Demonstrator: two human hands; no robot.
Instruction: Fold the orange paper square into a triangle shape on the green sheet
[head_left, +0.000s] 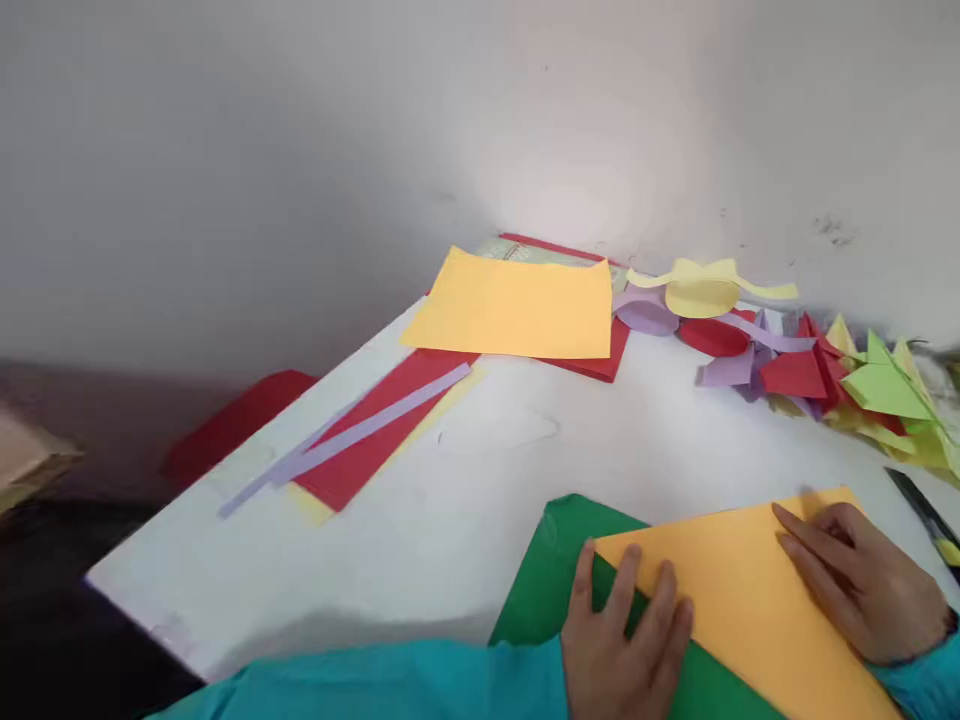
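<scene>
A folded orange sheet of paper [750, 600] lies over a green folder or sheet [555, 545] at the table's near edge. My left hand [626, 640] rests on them with its fingers spread, the fingertips along the orange paper's left corner. On the right part of the orange paper, my right hand [862, 580] presses near the top edge. Its index finger and thumb reach out to the left, while the other fingers curl loosely; nothing shows in its grasp. Close to that hand, at the right edge, lies a dark cutter or scissors-like tool [926, 515], partly cut off.
Another orange sheet [517, 305] lies on red paper at the back of the white table [390, 570]. Purple strips [375, 425] cross a red strip [360, 465] on the left. Folded paper shapes [802, 370] line the back right by the wall [525, 120].
</scene>
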